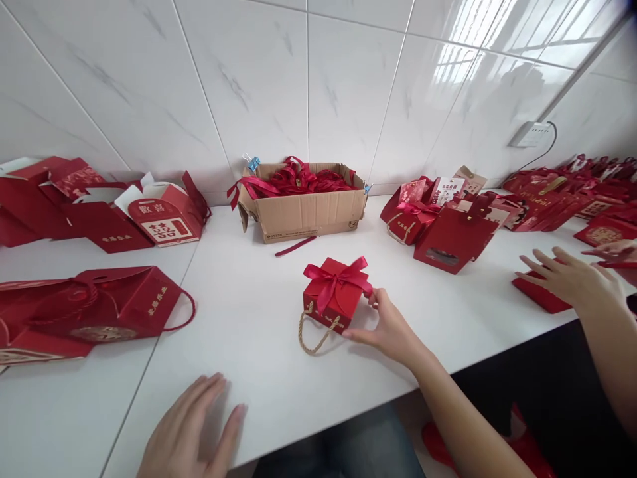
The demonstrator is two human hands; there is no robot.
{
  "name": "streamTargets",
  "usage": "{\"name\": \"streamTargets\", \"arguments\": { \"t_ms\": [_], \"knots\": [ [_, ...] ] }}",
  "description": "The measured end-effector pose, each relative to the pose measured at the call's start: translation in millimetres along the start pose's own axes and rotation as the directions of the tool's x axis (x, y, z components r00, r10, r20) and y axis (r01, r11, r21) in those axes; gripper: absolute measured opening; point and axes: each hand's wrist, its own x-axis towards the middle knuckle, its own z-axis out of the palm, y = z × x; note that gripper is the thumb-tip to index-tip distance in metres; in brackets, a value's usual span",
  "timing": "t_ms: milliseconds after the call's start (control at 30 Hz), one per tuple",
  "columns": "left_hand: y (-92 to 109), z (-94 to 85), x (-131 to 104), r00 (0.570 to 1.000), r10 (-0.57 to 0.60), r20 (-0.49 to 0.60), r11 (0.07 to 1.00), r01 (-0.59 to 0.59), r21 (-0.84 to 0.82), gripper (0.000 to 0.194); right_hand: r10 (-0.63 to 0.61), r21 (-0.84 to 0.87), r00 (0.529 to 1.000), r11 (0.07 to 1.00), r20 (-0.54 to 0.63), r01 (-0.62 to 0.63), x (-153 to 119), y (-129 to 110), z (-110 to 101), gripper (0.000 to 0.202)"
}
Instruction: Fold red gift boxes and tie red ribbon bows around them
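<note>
A small red gift box (326, 292) with a satin ribbon bow on its lid and a twisted gold rope handle (312, 345) sits on the white table in front of me. My right hand (385, 325) grips it from the right side, thumb at the lower corner and fingers by the bow's tail. My left hand (194, 425) rests near the table's front edge, thumb apart from the fingers, holding nothing. A loose strip of dark red ribbon (295, 247) lies behind the gift box.
Behind stands a cardboard box (313, 216) full of red ribbons. Red gift boxes (166, 216) crowd the left, with more boxes (455, 232) at the right. A co-worker's hand (572, 279) is over a flat red box (540, 292) at far right.
</note>
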Motion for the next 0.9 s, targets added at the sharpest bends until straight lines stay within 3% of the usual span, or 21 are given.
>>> {"name": "streamTargets", "arguments": {
  "t_ms": [67,167,267,367,500,600,700,800,867,900],
  "knots": [
    [10,5.1,2,0.996,-0.064,-0.059,0.997,0.066,0.041,0.035,-0.009,0.036,1.0,0.999,0.006,0.009,11,4,-6,0.065],
    [17,4.4,5,0.994,-0.091,-0.065,0.993,0.095,0.062,0.031,-0.119,0.161,0.992,0.981,0.044,0.111,19,15,-24,0.048],
    [15,1.9,4,0.996,-0.068,-0.062,0.995,0.072,0.068,0.032,-0.096,0.264,0.989,0.957,-0.108,0.122,15,27,-41,0.038],
    [12,2.1,4,0.996,-0.065,-0.066,0.994,0.07,0.079,0.033,-0.092,0.326,0.978,0.934,-0.185,0.149,5,27,-39,0.066],
    [12,3.8,5,0.996,-0.065,-0.067,0.994,0.07,0.083,0.032,-0.134,0.262,0.966,0.946,-0.224,0.192,-3,12,-11,0.113],
    [12,4.1,6,0.995,-0.053,-0.087,0.995,0.061,0.084,0.03,-0.088,0.22,0.94,0.961,-0.328,0.167,-2,5,6,0.12],
    [12,3.4,5,0.993,-0.041,-0.109,0.995,0.05,0.083,0.028,-0.035,0.232,0.926,0.964,-0.377,0.131,-2,9,6,0.116],
    [12,1.8,4,0.995,-0.057,-0.085,0.996,0.063,0.065,0.027,0.003,0.194,0.881,0.976,-0.473,0.1,-10,28,-12,0.116],
    [13,1.0,4,0.995,-0.086,-0.041,0.995,0.088,0.052,0.027,0.051,0.179,0.819,0.982,-0.571,0.064,-18,49,-30,0.116],
    [13,0.9,4,0.995,-0.097,-0.026,0.994,0.098,0.047,0.027,0.08,0.181,0.766,0.982,-0.638,0.049,-23,61,-40,0.118]
  ]
}}
